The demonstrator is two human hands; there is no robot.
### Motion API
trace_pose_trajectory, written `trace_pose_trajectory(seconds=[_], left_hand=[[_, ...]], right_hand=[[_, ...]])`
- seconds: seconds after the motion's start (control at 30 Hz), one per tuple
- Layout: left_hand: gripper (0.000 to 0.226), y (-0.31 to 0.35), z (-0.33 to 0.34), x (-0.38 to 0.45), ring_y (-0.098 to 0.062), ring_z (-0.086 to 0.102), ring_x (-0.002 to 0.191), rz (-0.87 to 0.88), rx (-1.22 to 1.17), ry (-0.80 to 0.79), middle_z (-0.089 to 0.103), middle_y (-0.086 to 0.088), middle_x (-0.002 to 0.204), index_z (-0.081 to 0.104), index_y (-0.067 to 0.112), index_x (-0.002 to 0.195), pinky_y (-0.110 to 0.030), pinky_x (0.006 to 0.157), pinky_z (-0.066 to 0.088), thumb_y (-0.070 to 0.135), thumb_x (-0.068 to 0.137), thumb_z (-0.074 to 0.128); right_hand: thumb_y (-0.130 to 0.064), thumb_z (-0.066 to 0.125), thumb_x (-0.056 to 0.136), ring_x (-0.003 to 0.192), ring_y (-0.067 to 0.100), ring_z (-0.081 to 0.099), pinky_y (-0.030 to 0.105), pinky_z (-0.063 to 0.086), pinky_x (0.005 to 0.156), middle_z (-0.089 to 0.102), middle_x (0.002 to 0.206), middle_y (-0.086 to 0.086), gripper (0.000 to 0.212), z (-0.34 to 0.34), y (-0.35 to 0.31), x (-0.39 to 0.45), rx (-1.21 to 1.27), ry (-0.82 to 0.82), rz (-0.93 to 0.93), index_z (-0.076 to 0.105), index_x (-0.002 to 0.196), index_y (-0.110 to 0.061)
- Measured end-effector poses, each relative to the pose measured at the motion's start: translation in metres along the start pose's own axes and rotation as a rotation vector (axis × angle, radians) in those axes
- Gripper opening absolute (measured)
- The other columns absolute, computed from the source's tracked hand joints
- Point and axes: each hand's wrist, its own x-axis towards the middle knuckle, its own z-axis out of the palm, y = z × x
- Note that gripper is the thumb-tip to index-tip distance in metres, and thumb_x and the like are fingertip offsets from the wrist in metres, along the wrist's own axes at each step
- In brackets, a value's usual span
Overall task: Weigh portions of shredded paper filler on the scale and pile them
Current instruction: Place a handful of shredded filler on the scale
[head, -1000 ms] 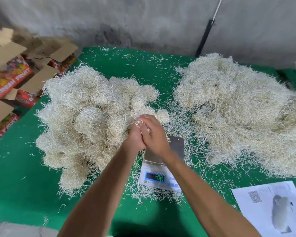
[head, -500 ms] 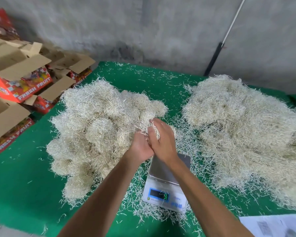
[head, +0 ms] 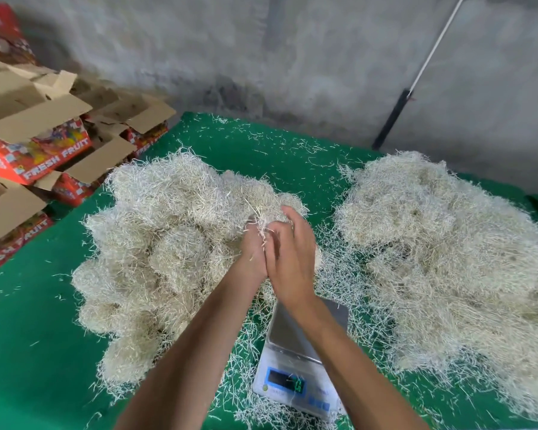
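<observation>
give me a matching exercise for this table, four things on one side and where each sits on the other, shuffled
Things:
1. scale
2. fruit boxes
3. portion of shredded paper
4. loose heap of shredded paper

Places:
A. right side of the green table
B. off the table's left edge
C. between the left hand and right hand
D. near edge, between the two heaps

Pairs: 1-D, 2-B, 3-C, 4-A

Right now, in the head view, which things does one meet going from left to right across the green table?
Red "FRESH FRUIT" cardboard boxes → lumpy left pile of pale shredded paper → white digital scale with steel platform → loose right heap of shredded paper.
</observation>
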Motion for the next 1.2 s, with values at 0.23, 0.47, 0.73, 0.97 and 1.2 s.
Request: trace_pose_trajectory(seconds=[0.23, 0.47, 0.73, 0.97, 1.2], left_hand=[[0.046, 0.028, -0.015, 0.028, -0.032, 0.074, 0.096, -0.076, -0.109, -0.131, 0.072, -0.026, 0.102, 0.058, -0.003, 0.114, -0.048, 0.086, 0.059, 0.032, 0.106, 0.029], [0.061, 0.029, -0.043, 0.051, -0.019, 0.071, 0.104, -0.147, -0.123, -0.191, 0.072, -0.015, 0.110, 0.063, 0.006, 0.120, -0.040, 0.096, 0.055, 0.048, 0.108, 0.020], [0.039, 0.034, -0.038, 0.057, -0.036, 0.062, 0.118, -0.150, -0.151, -0.031, 0.060, -0.025, 0.126, 0.048, 0.004, 0.137, -0.052, 0.107, 0.047, 0.029, 0.107, 0.040], [0.037, 0.024, -0.048, 0.048, -0.029, 0.062, 0.118, -0.077, -0.140, -0.012, 0.062, -0.014, 0.132, 0.053, 0.004, 0.135, -0.042, 0.092, 0.057, 0.023, 0.103, 0.049], [0.034, -0.014, -0.038, 0.028, -0.026, 0.068, 0.111, -0.063, 0.017, -0.003, 0.076, -0.005, 0.111, 0.065, 0.010, 0.124, -0.045, 0.099, 0.054, 0.023, 0.093, 0.061]], right_hand=[[-0.033, 0.049, 0.109, 0.117, 0.029, 0.067, 0.051, 0.058, 0.098, 0.066, 0.135, 0.015, 0.036, 0.008, 0.029, 0.058, -0.044, -0.176, 0.051, 0.071, 0.128, -0.013], [-0.042, 0.043, 0.109, 0.127, 0.020, 0.058, 0.047, 0.050, 0.107, 0.061, 0.141, 0.006, 0.044, 0.058, 0.036, 0.057, 0.121, -0.268, -0.042, 0.058, 0.142, -0.018], [-0.052, 0.039, 0.107, 0.081, 0.023, 0.068, 0.036, 0.058, 0.066, 0.065, 0.106, 0.008, 0.052, 0.087, 0.079, 0.095, -0.204, -0.429, 0.110, 0.053, 0.137, -0.012], [-0.084, 0.027, 0.095, 0.142, 0.018, 0.044, 0.046, 0.037, 0.113, 0.039, 0.162, 0.001, 0.085, 0.082, 0.048, 0.171, 0.146, -0.301, 0.347, 0.033, 0.157, -0.025], [-0.059, 0.030, 0.106, 0.117, 0.031, 0.068, 0.045, 0.053, 0.101, 0.065, 0.134, 0.017, 0.066, 0.017, 0.064, 0.093, 0.138, -0.471, 0.487, 0.060, 0.137, -0.010]])
